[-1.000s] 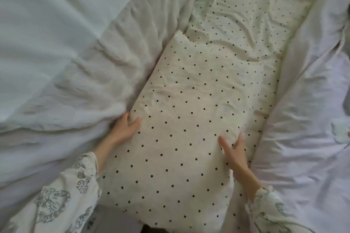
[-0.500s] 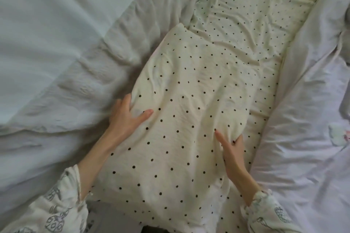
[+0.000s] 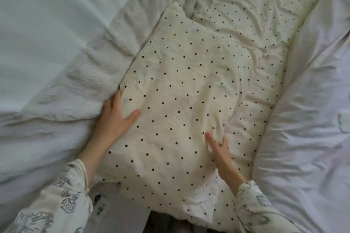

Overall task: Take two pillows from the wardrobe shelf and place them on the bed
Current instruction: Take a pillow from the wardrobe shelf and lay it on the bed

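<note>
Lying flat on the bed is a cream pillow (image 3: 181, 104) with small black dots. It is spread over a bed sheet (image 3: 255, 15) with the same dots, so the two are hard to tell apart on the far side. One corner of the pillow is pointed away from the person, and the near end is hung a little over the bed's edge.

The pillow's left edge is held by the left hand (image 3: 115, 119). The thumb is laid on top of the cloth, and the fingers are tucked down beside the edge, where they cannot be seen well. The right hand (image 3: 220, 152) is set at the pillow's right side. Its pointing finger is stretched out on the cloth, and the other fingers are bent into the folds, so some cloth seems to be pinched.

A crumpled white blanket (image 3: 79, 73) is bunched up just beside the pillow on the left. A pale duvet (image 3: 306, 119) is piled along the right. Both arms are covered by white sleeves (image 3: 62, 200) with grey drawings on them.
</note>
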